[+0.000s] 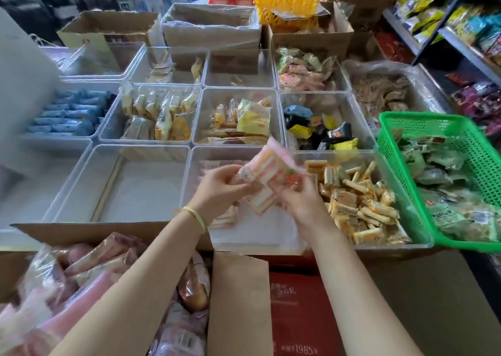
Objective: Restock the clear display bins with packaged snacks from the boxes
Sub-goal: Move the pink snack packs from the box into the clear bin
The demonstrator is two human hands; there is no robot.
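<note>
Both hands hold pink-and-white packaged sandwich cakes [267, 172] above the near middle clear bin [189, 171]. My left hand [217, 190] grips the packs from the left, and my right hand [301, 198] grips them from the right. One or two similar packs [223, 218] lie on that bin's floor under my hands. An open cardboard box [89, 229] at the near left holds more pink-wrapped packs [89, 263]. The clear bin [81, 182] to the left of the middle one holds nothing.
A grid of clear bins holds blue packs [67, 114], yellow cakes [162, 117], dark and yellow wrappers [322, 130] and wafer sticks [360, 201]. A green basket [423, 122] sits at right. Cardboard boxes [108, 30] stand behind. Shelves [461, 38] rise at far right.
</note>
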